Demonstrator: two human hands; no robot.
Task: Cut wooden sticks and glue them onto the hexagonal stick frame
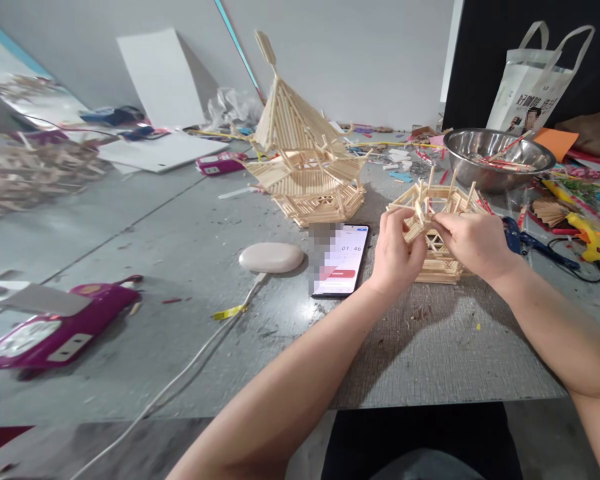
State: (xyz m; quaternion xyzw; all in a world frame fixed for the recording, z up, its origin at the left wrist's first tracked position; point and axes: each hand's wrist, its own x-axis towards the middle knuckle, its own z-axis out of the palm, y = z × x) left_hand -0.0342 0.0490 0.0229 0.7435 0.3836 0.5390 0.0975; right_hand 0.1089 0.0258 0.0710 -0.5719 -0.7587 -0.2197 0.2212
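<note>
A small open frame of thin wooden sticks stands on the grey table, upright posts rising from its rim. My left hand is closed around a short bundle of wooden sticks at the frame's near left side. My right hand pinches at the same spot from the right, its fingertips close to the left hand's; what lies between them is too small to make out. To the left of the frame is a larger stick pavilion with a pointed roof.
A phone showing a timer and a white oval device with a cable lie left of my hands. Purple power strips are farther left. A steel bowl, blue pliers and a yellow glue gun sit at right.
</note>
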